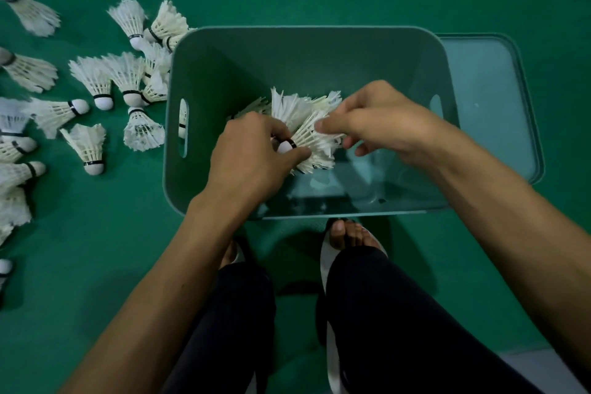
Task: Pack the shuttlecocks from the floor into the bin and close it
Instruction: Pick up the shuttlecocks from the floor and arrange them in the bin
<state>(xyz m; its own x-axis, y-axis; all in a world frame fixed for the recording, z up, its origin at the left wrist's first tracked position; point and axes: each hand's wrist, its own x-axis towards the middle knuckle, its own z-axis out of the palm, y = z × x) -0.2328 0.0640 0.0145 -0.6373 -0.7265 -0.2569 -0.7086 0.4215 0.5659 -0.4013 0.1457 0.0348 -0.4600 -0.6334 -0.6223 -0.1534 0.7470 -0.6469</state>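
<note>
Inside the open teal bin, both hands meet over a bunch of shuttlecocks. The left hand is closed around the cork ends, thumb pressed on the feathers. The right hand is half curled, its fingertips touching the feather tips. More loose shuttlecocks lie on the green floor left of the bin. The lid lies flat at the bin's right side.
</note>
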